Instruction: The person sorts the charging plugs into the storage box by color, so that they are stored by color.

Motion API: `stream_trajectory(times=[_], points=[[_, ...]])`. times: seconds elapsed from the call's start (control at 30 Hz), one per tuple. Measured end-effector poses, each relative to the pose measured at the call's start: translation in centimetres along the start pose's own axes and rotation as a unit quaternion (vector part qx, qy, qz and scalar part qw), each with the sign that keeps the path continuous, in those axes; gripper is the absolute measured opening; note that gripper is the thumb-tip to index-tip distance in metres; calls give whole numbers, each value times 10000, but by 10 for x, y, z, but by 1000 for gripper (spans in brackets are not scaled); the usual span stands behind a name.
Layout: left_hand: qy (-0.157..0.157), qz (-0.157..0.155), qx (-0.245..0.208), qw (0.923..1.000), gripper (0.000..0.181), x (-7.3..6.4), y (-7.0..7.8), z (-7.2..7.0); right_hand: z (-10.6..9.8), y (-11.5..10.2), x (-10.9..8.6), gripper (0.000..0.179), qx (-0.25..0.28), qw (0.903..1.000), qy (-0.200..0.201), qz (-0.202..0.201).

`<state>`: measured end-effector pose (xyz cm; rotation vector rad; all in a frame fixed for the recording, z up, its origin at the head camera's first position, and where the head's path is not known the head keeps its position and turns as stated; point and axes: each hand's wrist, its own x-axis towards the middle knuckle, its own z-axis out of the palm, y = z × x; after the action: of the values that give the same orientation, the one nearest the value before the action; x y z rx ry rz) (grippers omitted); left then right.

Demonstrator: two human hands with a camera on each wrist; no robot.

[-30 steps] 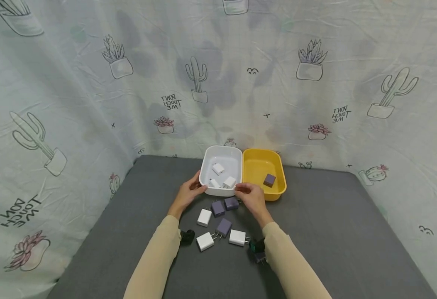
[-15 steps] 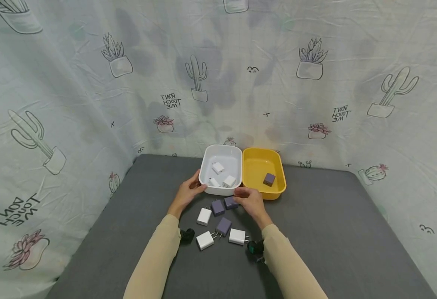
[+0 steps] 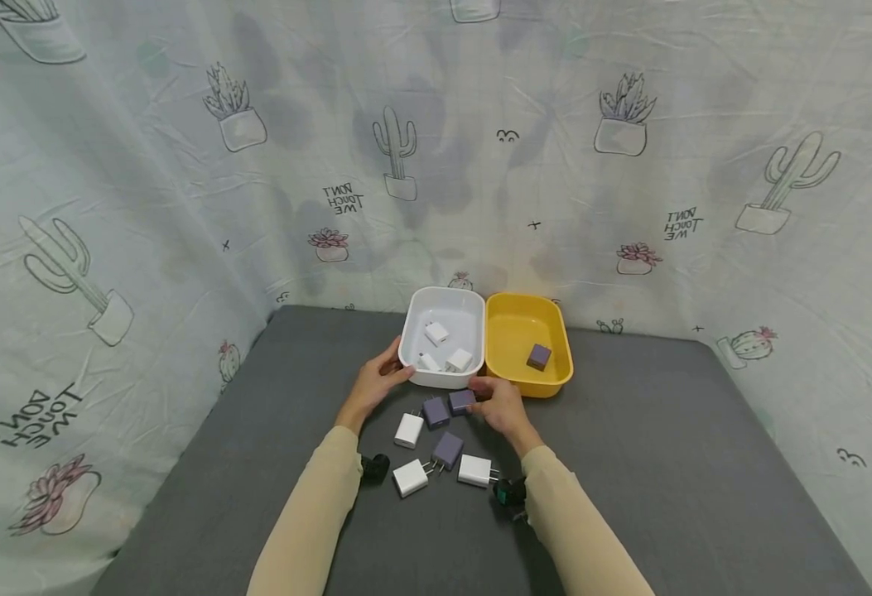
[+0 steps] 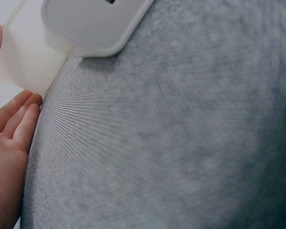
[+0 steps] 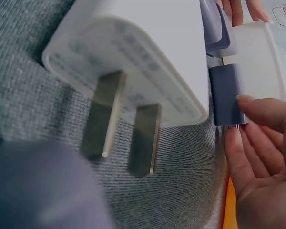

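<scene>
My left hand [image 3: 372, 385] lies at the near left corner of a white plastic bin [image 3: 446, 381]; in the left wrist view its fingers [image 4: 26, 117] are extended against the bin's side, thumb apart. My right hand [image 3: 501, 406] is at a purple phone charger [image 3: 462, 402] on the table, just in front of the bins. In the right wrist view my thumb and index finger pinch the prong end of that purple charger [image 5: 225, 95]. Another purple charger [image 3: 436, 412] lies left of it.
A yellow bin [image 3: 566, 356] holding one purple charger [image 3: 538, 357] adjoins the white bin, which holds three white chargers. Nearer on the grey table [image 3: 667, 463] lie white chargers [image 3: 409, 430] [image 3: 411, 478] [image 3: 475, 470] and a purple charger [image 3: 447, 450].
My right hand has come down from the white bin's near right corner to the purple charger in front of it and now pinches it. My left hand stays at the white bin.
</scene>
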<state>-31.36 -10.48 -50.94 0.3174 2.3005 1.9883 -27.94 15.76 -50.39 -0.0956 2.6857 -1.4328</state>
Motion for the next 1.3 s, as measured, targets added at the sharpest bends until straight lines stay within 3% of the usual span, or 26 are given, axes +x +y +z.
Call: stream_trajectory(times=[0.33, 0.6, 0.73, 0.87, 1.03, 1.3], points=[[-1, 9, -43, 10000, 77, 2, -1, 2, -1, 2, -1, 44, -150, 9998, -97, -25], [294, 56, 262, 9992, 79, 11, -26, 6, -1, 4, -1, 39, -535, 9982, -37, -260], [373, 66, 290, 9989, 80, 12, -30, 6, 0, 4, -1, 36, -702, 9966, -20, -431], [240, 37, 169, 9996, 81, 9, -24, 5, 0, 4, -2, 35, -737, 9964, -24, -420], [25, -33, -38, 10000, 79, 2, -7, 2, -4, 2, -2, 36, -644, 9975, -101, -260], [-25, -9, 127, 9999, 78, -2, 3, 1, -16, -6, -2, 36, -251, 9996, -159, -27]])
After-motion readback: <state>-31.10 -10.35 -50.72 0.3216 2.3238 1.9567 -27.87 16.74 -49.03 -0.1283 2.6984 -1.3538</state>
